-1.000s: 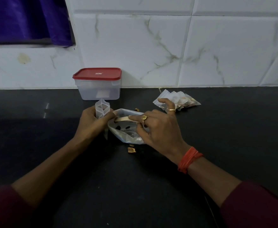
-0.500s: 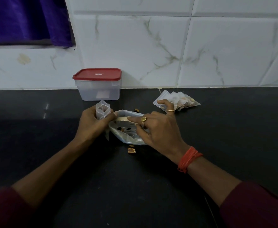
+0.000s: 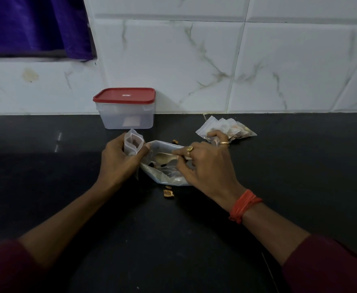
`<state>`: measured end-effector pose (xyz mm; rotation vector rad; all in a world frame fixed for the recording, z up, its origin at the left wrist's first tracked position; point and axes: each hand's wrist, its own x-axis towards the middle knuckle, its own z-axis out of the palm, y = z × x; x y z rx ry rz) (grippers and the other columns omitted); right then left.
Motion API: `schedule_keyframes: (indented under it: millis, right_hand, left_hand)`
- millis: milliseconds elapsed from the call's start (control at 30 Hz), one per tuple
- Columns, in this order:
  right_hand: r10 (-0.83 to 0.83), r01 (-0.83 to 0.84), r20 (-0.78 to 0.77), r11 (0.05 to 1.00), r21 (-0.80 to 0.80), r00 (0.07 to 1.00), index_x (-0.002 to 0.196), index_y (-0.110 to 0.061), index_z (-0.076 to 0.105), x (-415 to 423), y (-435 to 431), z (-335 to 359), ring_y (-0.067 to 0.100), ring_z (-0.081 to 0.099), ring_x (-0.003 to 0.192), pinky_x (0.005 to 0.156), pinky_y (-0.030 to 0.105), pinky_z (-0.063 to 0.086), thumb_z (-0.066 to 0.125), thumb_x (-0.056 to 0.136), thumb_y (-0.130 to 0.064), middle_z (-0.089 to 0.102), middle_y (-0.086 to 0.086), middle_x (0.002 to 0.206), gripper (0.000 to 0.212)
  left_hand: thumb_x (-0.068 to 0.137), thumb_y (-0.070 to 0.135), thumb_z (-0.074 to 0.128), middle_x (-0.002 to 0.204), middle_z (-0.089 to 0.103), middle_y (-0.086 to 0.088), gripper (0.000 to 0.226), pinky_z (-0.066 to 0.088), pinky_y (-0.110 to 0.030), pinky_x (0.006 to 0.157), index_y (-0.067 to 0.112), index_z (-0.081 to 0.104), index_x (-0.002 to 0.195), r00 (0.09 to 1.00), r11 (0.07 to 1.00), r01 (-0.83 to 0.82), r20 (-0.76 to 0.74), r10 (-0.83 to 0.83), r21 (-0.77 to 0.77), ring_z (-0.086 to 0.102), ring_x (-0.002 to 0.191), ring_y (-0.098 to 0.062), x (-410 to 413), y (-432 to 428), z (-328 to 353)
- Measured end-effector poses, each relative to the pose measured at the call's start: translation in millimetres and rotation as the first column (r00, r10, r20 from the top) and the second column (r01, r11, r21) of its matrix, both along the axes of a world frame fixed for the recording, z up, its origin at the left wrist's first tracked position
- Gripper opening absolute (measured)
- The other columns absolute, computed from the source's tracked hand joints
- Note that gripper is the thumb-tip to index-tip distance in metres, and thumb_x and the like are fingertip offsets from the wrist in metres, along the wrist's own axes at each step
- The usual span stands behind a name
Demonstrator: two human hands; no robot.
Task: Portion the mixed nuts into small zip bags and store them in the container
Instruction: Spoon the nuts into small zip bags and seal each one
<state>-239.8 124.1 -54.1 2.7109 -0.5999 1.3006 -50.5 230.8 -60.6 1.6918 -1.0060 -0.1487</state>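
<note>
Gripping a small clear plastic zip bag [image 3: 133,142] upright with its mouth open, the left hand [image 3: 118,163] curls round it. Right hand [image 3: 205,166] pinches a pale spoon [image 3: 162,157]; the bowl sits inside the larger clear plastic nut bag [image 3: 166,177], which lies on the black countertop [image 3: 46,187]. Translucent red-lidded container [image 3: 126,111] stands closed at the wall. Filled small bags [image 3: 228,127] are piled at right rear. Loose nut pieces [image 3: 168,193] lie just beside the large bag.

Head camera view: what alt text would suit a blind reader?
Left hand holds a small zip bag; right hand holds a spoon inside a larger nut bag on a dark counter. Filled bags and a red-lidded container sit behind.
</note>
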Motion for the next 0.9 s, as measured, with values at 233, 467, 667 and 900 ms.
schedule_keyframes:
  millis: [233,467,667,900]
  right_hand:
    - [-0.119,0.109,-0.067,0.986,-0.130,0.991,0.065,-0.016,0.070,-0.2,7.2,3.2,0.015,0.058,0.060,0.107,0.044,0.035,0.051,0.093,-0.035,0.059,-0.004,0.059,0.039]
    - [-0.069,0.088,-0.092,0.972,0.216,0.993,0.090,-0.025,0.078,3.0,11.3,-4.0,0.008,0.063,0.066,0.112,0.040,0.024,0.050,0.094,-0.034,0.063,-0.010,0.059,0.030]
    - [0.017,-0.007,-0.025,0.941,0.338,1.000,0.109,-0.032,0.077,8.4,12.6,-10.1,0.004,0.056,0.068,0.099,0.035,0.028,0.057,0.095,-0.034,0.066,-0.010,0.060,0.024]
    - [0.031,0.007,-0.090,0.916,0.401,0.995,0.107,-0.040,0.075,9.1,11.1,-5.0,-0.002,0.058,0.078,0.093,0.027,0.019,0.056,0.099,-0.034,0.073,-0.016,0.074,0.022]
  left_hand:
    - [0.087,0.027,0.073,0.099,0.067,0.006,0.022,0.050,-0.017,0.071,0.019,0.064,0.105,0.992,1.000,-0.008,0.128,0.004,0.031,0.065,0.092,-0.007,-0.8,0.6,-0.2]
    - [0.088,0.026,0.072,0.100,0.068,0.003,0.023,0.053,-0.019,0.074,0.015,0.065,0.107,0.986,0.999,-0.008,0.168,0.003,0.034,0.065,0.092,-0.007,1.4,0.6,-3.6]
    - [0.091,0.028,0.069,0.096,0.067,0.005,0.016,0.049,-0.015,0.070,0.019,0.064,0.102,0.983,1.000,0.007,0.182,-0.011,0.025,0.066,0.090,-0.007,1.3,-1.0,-5.2]
    - [0.091,0.030,0.068,0.092,0.066,0.009,0.015,0.047,-0.004,0.063,0.018,0.063,0.099,0.984,1.000,0.001,0.177,-0.005,0.022,0.065,0.085,-0.004,1.4,-2.3,-5.3]
